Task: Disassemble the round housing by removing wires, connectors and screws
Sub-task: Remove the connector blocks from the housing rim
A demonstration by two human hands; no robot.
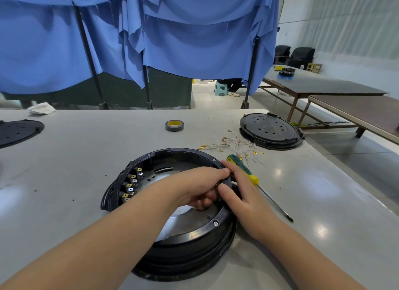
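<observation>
**Working something loose at the housing's right rim**

The round housing (172, 203) sits near the front edge of the worktop (75, 160), in the middle, open side up. My left hand (198, 186) reaches across its inside, fingers curled around something small at the right rim; I cannot tell whether it is a wire or a connector, since my hands cover it. My right hand (239, 194) presses on the same rim from outside, thumb and fingers bracing the black wall.

To do this well, I judge I should keep the right hand firm so the housing does not slide, and pull straight rather than twisting. A row of metal terminals (131, 185) stays fitted on the left wall. The screwdriver (254, 179) lies just beside my right hand, and the wires already pulled (233, 145) lie behind it, toward the right edge. A rim screw (215, 223) remains in place.
</observation>
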